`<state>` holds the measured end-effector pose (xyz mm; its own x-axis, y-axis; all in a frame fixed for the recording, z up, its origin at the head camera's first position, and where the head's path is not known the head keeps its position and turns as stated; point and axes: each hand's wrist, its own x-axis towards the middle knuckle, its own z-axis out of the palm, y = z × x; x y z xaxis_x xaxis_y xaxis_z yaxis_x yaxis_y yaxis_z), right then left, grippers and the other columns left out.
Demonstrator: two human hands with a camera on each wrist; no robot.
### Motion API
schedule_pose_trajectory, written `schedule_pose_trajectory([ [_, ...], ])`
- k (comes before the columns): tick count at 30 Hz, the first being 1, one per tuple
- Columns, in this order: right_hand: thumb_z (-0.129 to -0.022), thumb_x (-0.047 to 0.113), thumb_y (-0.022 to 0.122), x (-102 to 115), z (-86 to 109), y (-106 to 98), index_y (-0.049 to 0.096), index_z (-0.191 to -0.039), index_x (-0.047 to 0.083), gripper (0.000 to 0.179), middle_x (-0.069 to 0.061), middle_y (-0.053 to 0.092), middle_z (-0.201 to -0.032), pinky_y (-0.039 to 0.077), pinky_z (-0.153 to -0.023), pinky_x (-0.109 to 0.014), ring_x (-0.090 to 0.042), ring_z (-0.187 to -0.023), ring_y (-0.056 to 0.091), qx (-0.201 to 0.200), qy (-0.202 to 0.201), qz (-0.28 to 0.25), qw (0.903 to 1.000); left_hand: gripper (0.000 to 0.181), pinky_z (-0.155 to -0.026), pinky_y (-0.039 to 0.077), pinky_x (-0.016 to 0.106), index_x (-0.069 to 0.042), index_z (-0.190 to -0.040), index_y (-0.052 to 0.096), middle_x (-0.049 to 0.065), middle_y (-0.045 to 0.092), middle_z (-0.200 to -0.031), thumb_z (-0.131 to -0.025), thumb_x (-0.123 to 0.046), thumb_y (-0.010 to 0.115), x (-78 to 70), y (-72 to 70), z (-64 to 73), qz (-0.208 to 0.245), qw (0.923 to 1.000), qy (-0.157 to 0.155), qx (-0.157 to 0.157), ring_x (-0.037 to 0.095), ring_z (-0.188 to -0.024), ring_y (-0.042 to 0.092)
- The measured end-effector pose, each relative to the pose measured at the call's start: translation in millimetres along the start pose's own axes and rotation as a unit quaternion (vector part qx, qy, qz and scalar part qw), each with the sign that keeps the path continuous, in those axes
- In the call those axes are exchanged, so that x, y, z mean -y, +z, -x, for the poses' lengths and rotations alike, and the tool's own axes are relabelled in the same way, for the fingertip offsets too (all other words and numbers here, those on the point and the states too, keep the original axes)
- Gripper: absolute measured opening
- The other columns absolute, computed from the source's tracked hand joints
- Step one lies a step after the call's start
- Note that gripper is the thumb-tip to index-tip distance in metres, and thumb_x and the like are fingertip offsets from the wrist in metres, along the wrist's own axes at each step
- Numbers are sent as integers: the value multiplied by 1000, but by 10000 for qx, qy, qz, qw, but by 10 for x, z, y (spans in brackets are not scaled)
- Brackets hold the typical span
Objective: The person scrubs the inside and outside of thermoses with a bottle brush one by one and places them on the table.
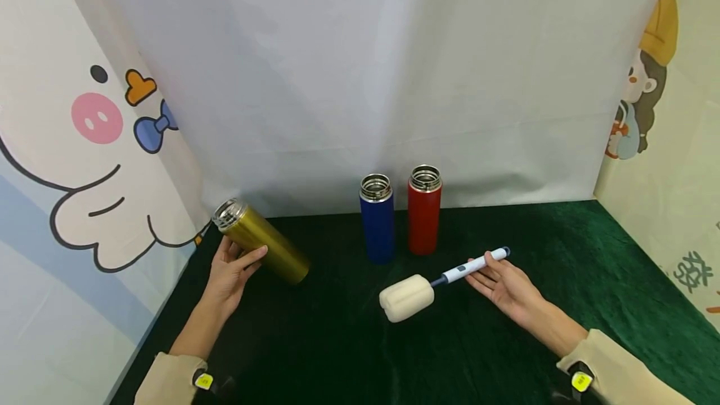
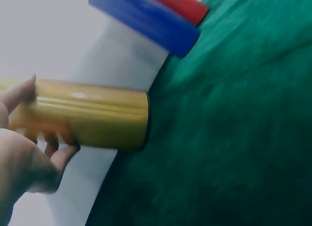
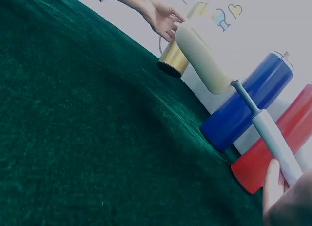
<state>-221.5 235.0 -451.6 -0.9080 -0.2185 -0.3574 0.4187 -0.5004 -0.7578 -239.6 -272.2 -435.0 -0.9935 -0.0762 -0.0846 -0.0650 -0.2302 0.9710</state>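
Left hand (image 1: 227,277) grips the gold bottle (image 1: 278,255); right hand (image 1: 509,289) pinches the brush (image 1: 450,275)

The person's two forearms reach in from the lower corners, well apart, each in a pale sleeve (image 1: 169,380) with a dark band (image 1: 202,381) at the wrist. The left arm rises steeply along the left side of the worktop (image 1: 315,342). Its hand takes the gold bottle from the near side: the thumb lies along one side of the body, and the fingers curl round the opposite side, as the left wrist view shows. The gold bottle is tilted, its steel mouth up and to the left, its base down and to the right. Whether that base touches the worktop cannot be told.

The right arm comes in on a flatter slant. Its palm is turned up, and the thumb presses on the handle (image 1: 469,267) near its far end, with the fingers beneath. The brush slopes across the front of the hand, its cream sponge head (image 1: 407,299) pointing left and toward the person, in the space between the two hands.

Beyond the sponge head, the blue bottle (image 1: 378,230) and the red bottle (image 1: 424,220) stand upright side by side, slightly apart, near the pale backdrop (image 1: 337,80). Neither hand touches them.
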Motion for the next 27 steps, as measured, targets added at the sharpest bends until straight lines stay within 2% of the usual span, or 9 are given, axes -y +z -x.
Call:
schedule_pose_trajectory([
  [2, -107, 29, 52, 6, 5, -23, 41, -118, 20, 18, 5, 72, -105, 57, -99, -28, -9, -101, 70, -24, -8, -28, 10000, 76, -105, 49, 22, -39, -157, 29, -12, 45, -144, -98, -11, 68, -49, -47, -38, -419, 9987, 39, -292, 6, -130, 48],
  [4, -106, 29, 53, 13, 7, -48, 42, -117, 20, 18, 4, 73, -104, 58, -98, -28, -9, -100, 71, -60, 5, -85, 9999, 82, -113, 45, 29, -40, -159, 26, -8, 44, -150, -96, -17, 73, -82, -85, -75, -989, 9932, 190, -589, 9, -134, 46],
  [7, -104, 30, 55, 30, 12, -85, 43, -115, 20, 19, 4, 74, -102, 58, -98, -28, -9, -100, 71, -87, -8, -157, 9998, 87, -122, 38, 44, -38, -161, 27, 1, 40, -159, -92, -23, 78, -98, -128, -122, -1767, 9773, 542, -1033, 19, -141, 43],
  [9, -104, 30, 56, 45, 15, -108, 45, -113, 21, 17, 4, 74, -103, 58, -97, -28, -9, -99, 71, -79, -18, -210, 9997, 89, -123, 35, 50, -35, -161, 27, 5, 38, -162, -90, -24, 80, -89, -158, -144, -2054, 9679, 712, -1260, 25, -145, 41],
  [11, -104, 29, 55, 59, 19, -128, 47, -111, 21, 13, 3, 74, -103, 58, -97, -29, -9, -99, 71, -73, -7, -277, 9996, 89, -123, 34, 52, -33, -161, 28, 7, 38, -163, -90, -22, 80, -76, -189, -161, -2067, 9647, 804, -1421, 28, -146, 40],
  [15, -106, 27, 53, 86, 35, -171, 50, -109, 21, 8, 2, 74, -103, 58, -97, -29, -10, -98, 72, -89, 42, -421, 9991, 90, -124, 33, 50, -33, -162, 27, 6, 35, -165, -90, -22, 80, -61, -235, -180, -1917, 9653, 680, -1636, 27, -146, 39],
  [20, -106, 25, 51, 124, 52, -213, 55, -103, 20, 7, 0, 75, -103, 59, -97, -30, -12, -97, 72, -64, 74, -606, 9981, 91, -125, 31, 53, -29, -163, 23, 8, 32, -166, -91, -24, 79, -64, -265, -185, -2017, 9664, 607, -1476, 30, -148, 35],
  [23, -106, 25, 51, 153, 58, -223, 55, -103, 19, 8, -1, 75, -103, 59, -97, -31, -13, -98, 73, -17, 0, -673, 9977, 93, -125, 28, 56, -24, -164, 20, 10, 30, -167, -92, -27, 78, -58, -276, -177, -2209, 9637, 624, -1367, 33, -152, 31],
  [27, -105, 27, 54, 194, 68, -236, 50, -110, 19, 10, -2, 74, -103, 57, -100, -31, -13, -98, 73, -9, -156, -666, 9977, 91, -125, 31, 53, -21, -163, 24, 11, 34, -165, -91, -27, 80, -51, -259, -161, -2295, 9566, 908, -1550, 30, -151, 34],
])
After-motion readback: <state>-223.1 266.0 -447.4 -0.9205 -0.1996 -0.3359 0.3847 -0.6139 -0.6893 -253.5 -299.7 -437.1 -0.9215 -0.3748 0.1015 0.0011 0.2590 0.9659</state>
